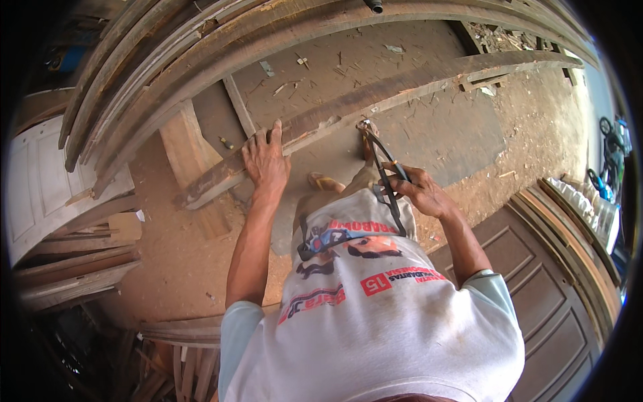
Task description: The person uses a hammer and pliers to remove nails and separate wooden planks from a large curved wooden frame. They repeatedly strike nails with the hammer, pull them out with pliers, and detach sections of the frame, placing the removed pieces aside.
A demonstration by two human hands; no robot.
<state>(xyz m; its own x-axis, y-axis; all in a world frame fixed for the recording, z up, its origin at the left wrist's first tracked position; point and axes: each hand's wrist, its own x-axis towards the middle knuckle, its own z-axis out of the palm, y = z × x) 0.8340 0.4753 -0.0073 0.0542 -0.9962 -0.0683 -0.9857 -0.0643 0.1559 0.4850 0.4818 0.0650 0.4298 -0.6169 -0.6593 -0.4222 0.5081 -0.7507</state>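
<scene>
My right grip [422, 191] was closed around a black tool [380, 171] with two long thin bars; couldn't tell the exact kind. Left hand [266, 157] lay over the long brown beam [395, 90], fingers a bit spread on top, not wrapped round it. Beam ran diagonally, left of centre to upper right of frame. Tool's far end sat just beside the beam's near edge, mid-frame; contact unclear.

My read: step in hand was steadying the beam left-handed while offering the tool to it. Next move probably called for firm left pressure and lining the tool end up with that edge, bars kept off my shirt [402, 321].

Edges: beam's left end crossed a pale board [184, 144]; a small yellow-black tool [226, 143] lay near it. Timber stack [221, 53] hemmed in the top of frame; brown panelled door [529, 268] took lower right, near my right elbow. Best room: the floor [442, 144] right of my feet, and the chip-littered strip between beam and stack.
</scene>
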